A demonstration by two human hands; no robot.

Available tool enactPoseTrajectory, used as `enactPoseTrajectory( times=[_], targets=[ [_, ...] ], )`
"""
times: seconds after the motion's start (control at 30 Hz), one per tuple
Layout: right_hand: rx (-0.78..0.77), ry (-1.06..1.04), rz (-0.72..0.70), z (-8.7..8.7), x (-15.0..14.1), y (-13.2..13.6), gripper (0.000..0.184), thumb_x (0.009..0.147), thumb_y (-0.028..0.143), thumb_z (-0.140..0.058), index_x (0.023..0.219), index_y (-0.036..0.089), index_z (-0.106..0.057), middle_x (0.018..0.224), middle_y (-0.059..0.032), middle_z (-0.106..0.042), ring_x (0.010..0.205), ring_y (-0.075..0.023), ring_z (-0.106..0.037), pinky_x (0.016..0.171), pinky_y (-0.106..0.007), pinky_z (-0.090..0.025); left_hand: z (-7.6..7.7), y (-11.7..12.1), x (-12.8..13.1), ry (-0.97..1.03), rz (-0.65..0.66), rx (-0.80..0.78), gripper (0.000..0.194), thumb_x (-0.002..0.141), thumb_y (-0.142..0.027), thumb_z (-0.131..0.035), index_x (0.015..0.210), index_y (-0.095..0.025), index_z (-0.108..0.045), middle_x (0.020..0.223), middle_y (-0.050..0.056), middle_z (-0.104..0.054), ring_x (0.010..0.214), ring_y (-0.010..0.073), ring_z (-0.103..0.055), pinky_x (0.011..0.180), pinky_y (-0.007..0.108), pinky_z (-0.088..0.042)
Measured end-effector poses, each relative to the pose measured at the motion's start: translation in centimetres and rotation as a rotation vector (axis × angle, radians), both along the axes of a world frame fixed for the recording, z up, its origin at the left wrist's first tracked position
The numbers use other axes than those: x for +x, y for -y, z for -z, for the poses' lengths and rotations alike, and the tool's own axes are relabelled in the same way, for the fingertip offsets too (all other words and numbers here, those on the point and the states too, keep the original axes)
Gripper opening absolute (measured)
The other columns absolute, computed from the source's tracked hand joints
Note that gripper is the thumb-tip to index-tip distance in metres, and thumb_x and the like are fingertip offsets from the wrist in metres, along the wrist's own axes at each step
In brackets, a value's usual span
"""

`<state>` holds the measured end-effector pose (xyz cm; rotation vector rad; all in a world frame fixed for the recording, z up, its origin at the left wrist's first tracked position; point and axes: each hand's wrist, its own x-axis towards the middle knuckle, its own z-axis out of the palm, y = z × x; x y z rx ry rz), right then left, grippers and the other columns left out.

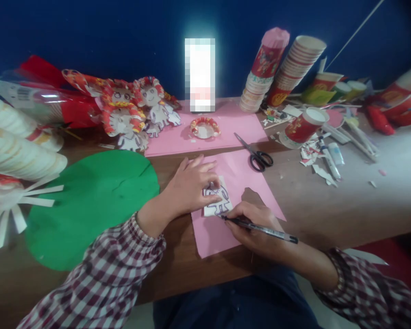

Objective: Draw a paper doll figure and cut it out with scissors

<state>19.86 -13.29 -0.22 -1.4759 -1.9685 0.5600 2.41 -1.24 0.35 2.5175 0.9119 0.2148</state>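
A small white piece of paper (212,209) with an outlined figure drawn in dark ink lies on a pink sheet (215,240). My left hand (192,185) rests over its upper left side, fingers spread and thumb pressing on the drawing. In my right hand (253,224) is a pen (267,230), gripped near its tip, which meets the lower edge of the drawing. Black-handled scissors (260,160) lie on the pink sheet's upper right corner.
A green paper disc (96,205) lies left, beside stacked paper cups (20,146). Paper figures (152,103) stand behind it. A red ring (205,128) sits on another pink sheet (178,144). Toward the right are cup stacks (296,64), paper scraps (308,153) and a marker (330,162).
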Motion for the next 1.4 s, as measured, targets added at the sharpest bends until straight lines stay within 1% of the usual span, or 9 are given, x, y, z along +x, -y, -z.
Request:
enactPoseTrajectory(
  times=[0.2,0.4,0.6,0.93,1.17,1.4],
  targets=[
    [0.018,-0.012,0.009,0.36,0.04,0.08,0.004,0.078,0.021,-0.060,0.076,0.019,-0.061,0.065,-0.0001,-0.066,0.058,-0.0114,-0.060,0.055,-0.021,-0.044,-0.02,-0.04,0.00,-0.021,0.005,0.012,0.031,0.070,-0.053,-0.061,0.084,-0.026,-0.065,0.140,0.005,-0.043,0.135,0.0369,-0.019,0.102,0.064,-0.014],
    [0.005,0.001,0.026,-0.04,-0.07,0.03,0.005,0.077,0.021,-0.060,0.073,0.019,-0.061,0.062,-0.0011,-0.065,0.055,-0.0123,-0.059,0.053,-0.022,-0.043,-0.09,-0.04,0.02,-0.028,0.004,0.013,0.032,0.070,-0.053,-0.061,0.087,-0.026,-0.066,0.139,0.005,-0.044,0.135,0.0371,-0.020,0.102,0.064,-0.014],
    [0.016,-0.002,0.027,-0.05,-0.09,0.05,0.006,0.077,0.020,-0.058,0.073,0.018,-0.061,0.062,-0.0019,-0.065,0.056,-0.0128,-0.060,0.053,-0.022,-0.044,-0.20,0.06,0.05,-0.038,0.001,0.027,0.032,0.071,-0.053,-0.060,0.087,-0.026,-0.066,0.139,0.006,-0.044,0.134,0.0374,-0.022,0.101,0.064,-0.015],
    [0.009,0.008,0.039,-0.32,-0.12,0.01,0.005,0.076,0.018,-0.058,0.072,0.018,-0.060,0.062,-0.0015,-0.064,0.056,-0.0123,-0.059,0.053,-0.021,-0.043,-0.12,-0.04,0.03,-0.027,0.007,0.009,0.033,0.070,-0.054,-0.060,0.087,-0.027,-0.066,0.139,0.006,-0.044,0.134,0.0376,-0.021,0.101,0.065,-0.013],
    [0.015,0.001,0.030,-0.05,-0.03,0.06,0.003,0.076,0.018,-0.059,0.073,0.018,-0.060,0.062,-0.0010,-0.063,0.056,-0.0120,-0.059,0.055,-0.021,-0.043,-0.09,0.02,0.03,-0.039,0.001,0.027,0.032,0.070,-0.053,-0.060,0.088,-0.027,-0.065,0.139,0.005,-0.044,0.134,0.0379,-0.021,0.101,0.065,-0.014],
    [0.032,-0.007,0.027,-0.27,0.02,0.01,0.003,0.074,0.015,-0.058,0.072,0.017,-0.059,0.060,-0.0001,-0.062,0.053,-0.0108,-0.057,0.052,-0.020,-0.041,-0.08,0.04,0.02,-0.035,0.002,0.017,0.033,0.071,-0.053,-0.060,0.088,-0.026,-0.065,0.139,0.005,-0.044,0.134,0.0376,-0.020,0.102,0.064,-0.013]
  ],
)
